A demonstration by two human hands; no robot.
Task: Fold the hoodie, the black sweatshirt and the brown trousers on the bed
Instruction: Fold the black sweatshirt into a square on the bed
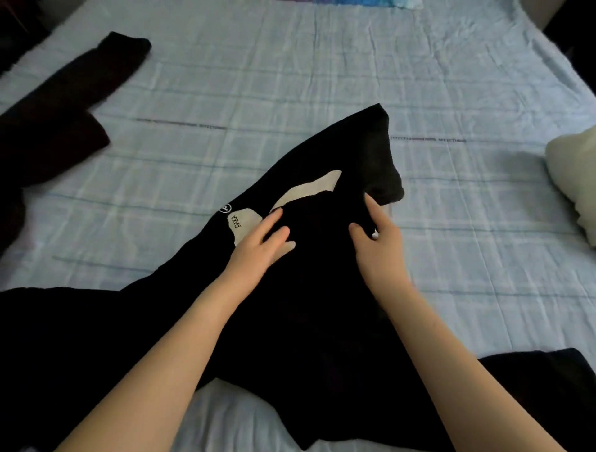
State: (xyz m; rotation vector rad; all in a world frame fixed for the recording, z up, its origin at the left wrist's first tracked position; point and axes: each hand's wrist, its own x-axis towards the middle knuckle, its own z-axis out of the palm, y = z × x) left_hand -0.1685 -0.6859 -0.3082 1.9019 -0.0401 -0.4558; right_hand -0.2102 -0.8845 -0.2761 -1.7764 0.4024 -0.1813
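A black sweatshirt (309, 290) with white printed patches lies spread on the bed (290, 80), reaching from the near edge toward the middle. My left hand (261, 245) rests flat on it beside the white print, fingers straight. My right hand (377, 245) lies on the cloth to the right, fingers nearly straight, fingertips touching a fold of the fabric. The brown trousers (54, 129) lie along the bed's left side. A pale garment (574, 180), perhaps the hoodie, sits at the right edge.
The bed is covered with a light blue checked sheet. A colourful cloth (364, 2) shows at the far edge. Dark floor lies beyond the bed's left and right corners.
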